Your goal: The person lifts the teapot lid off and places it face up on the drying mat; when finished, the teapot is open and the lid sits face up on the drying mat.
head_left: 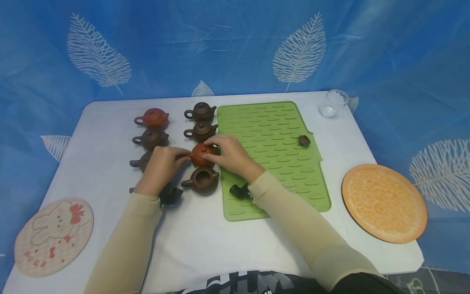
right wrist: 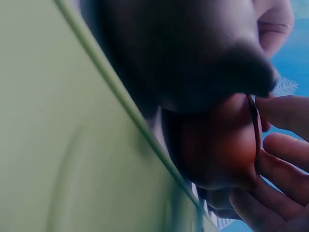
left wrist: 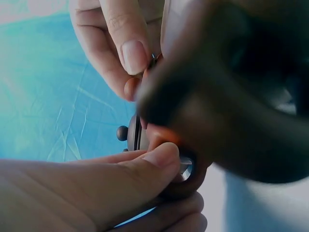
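A small orange-red clay teapot [head_left: 202,154] with its lid on stands in the nearer column of teapots, between both hands. My left hand [head_left: 164,165] pinches its handle between thumb and fingers; the left wrist view shows the thumb [left wrist: 161,157] pressed on the handle. From the spout side my right hand [head_left: 233,155] grips the same teapot, its fingers and thumb spread around the lid and spout. Directly in front of it sits a brown teapot [head_left: 203,182] without a lid, its opening facing up. That pot looms large and blurred in both wrist views.
Two brown teapots [head_left: 202,111] stand behind the held one. A left column has a red teapot [head_left: 154,118] and several brown ones, partly behind my left hand. A green mat [head_left: 257,118] bears a small brown lid [head_left: 304,141]. Glassware [head_left: 332,104] and round mats [head_left: 383,204] lie outward.
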Tool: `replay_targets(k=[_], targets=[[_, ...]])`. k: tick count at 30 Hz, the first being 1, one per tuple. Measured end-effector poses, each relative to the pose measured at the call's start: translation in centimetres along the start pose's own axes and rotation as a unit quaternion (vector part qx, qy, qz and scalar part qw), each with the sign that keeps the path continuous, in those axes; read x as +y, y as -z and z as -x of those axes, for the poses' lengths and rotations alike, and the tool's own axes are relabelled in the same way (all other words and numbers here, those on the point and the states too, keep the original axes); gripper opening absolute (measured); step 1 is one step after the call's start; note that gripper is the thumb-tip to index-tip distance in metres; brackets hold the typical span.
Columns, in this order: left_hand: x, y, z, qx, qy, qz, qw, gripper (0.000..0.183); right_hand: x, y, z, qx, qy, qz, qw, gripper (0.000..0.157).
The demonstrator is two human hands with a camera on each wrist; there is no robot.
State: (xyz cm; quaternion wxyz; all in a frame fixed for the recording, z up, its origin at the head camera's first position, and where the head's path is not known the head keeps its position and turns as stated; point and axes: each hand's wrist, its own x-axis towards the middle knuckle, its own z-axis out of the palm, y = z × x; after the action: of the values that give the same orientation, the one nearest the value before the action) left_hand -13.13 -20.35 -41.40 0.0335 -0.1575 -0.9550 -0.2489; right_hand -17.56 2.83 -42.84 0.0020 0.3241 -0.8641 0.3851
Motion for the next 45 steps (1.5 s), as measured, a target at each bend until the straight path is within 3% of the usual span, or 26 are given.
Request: replay_targets(k=[11, 22, 34, 45], targets=[[0.1, 0.1, 0.0, 0.001, 0.011, 0.005, 0.9999, 0.017, -0.6, -0.6, -0.5, -0.008, 0.004, 0.020, 1.000, 0.042], [-0.1, -0.1, 0.2, -0.002, 0.016, 0.007, 0.9998, 0.019, -0.9, -0.7, -0.8, -0.006, 0.015, 0.040, 0.999, 0.024], [0.0, 0.0, 0.1, 0.001, 0.005, 0.009, 0.9999, 0.018, -1.3, 0.2, -0.8, -0.006, 0.015, 0.074, 0.997, 0.021], [0.0, -0.1, 0.1, -0.003, 0.009, 0.001, 1.0000, 0.019, -1.1, 0.8, -0.6, 0.012, 0.029, 0.051, 0.998, 0.014]])
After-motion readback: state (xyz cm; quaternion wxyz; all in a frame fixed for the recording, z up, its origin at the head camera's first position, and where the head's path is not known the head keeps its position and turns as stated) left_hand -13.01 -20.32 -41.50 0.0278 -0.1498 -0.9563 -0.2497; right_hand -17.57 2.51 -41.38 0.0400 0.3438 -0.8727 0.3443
